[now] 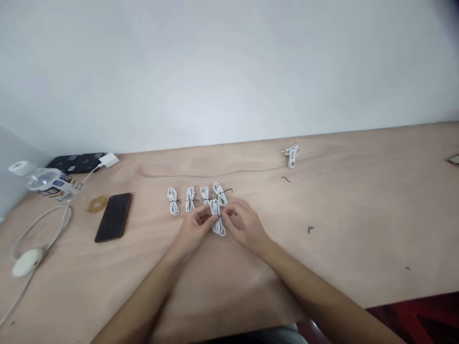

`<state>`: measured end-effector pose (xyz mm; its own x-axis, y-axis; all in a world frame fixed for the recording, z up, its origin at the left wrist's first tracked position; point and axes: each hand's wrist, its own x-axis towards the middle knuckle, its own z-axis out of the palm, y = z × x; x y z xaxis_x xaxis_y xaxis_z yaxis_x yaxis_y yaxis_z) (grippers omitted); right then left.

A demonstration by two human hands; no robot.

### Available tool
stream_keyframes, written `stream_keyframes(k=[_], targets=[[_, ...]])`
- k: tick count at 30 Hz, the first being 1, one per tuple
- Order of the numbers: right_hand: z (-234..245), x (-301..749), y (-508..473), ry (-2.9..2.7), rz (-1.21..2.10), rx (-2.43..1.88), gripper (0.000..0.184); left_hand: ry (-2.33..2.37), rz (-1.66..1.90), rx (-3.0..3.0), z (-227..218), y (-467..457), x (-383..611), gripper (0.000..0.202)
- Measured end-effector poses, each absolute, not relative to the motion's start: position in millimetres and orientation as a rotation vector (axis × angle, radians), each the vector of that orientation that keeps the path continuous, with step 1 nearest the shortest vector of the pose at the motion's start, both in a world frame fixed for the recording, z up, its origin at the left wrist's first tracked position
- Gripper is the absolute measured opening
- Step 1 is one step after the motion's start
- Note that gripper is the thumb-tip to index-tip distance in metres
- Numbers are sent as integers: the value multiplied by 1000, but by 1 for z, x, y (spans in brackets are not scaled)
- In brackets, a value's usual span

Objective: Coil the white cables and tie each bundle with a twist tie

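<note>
both hands meet mid-table on a white cable bundle (217, 224). l hand (195, 230) pinches its left side w/ thumb + fingertips, r hand (244, 224) pinches its right side, fingers curled in. the bundle lies on the wood table (358, 205), just on the near side of a row of four tied bundles (190, 198). one more bundle (292, 155) lies far right, w/ a loose dark tie (286, 179) near it. black phone (114, 217) + water bottle (50, 184) on the left.
</note>
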<state>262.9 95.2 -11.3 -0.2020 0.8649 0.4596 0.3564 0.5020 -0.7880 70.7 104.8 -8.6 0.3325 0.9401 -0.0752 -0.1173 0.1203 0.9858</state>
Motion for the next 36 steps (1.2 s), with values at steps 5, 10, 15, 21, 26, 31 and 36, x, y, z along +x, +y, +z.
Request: stream_keyframes(k=[5,10,15,21,26,31,36], targets=[[-8,268,100,-1697,752,-1040,10,900,765,1129,-16,102,68,73],[-10,268,101,-1664,1005,-999,9,888,636,1224,-15,97,67,82],[-18,274,110,-1420,1546,-1125,18,928,517,1332,-4,86,69,100],[-18,296,123,-1249,1456,-1315,25,894,586,1289,-3,84,75,89],[-12,316,122,-1352,1252,-1403,25,857,766,1142,-7,92,72,43],[-5,316,101,-1507,968,-1429,16,785,869,1049,-8,92,75,36],[6,290,65,-1465,1063,-1240,28,816,972,1042,-7,88,81,37]])
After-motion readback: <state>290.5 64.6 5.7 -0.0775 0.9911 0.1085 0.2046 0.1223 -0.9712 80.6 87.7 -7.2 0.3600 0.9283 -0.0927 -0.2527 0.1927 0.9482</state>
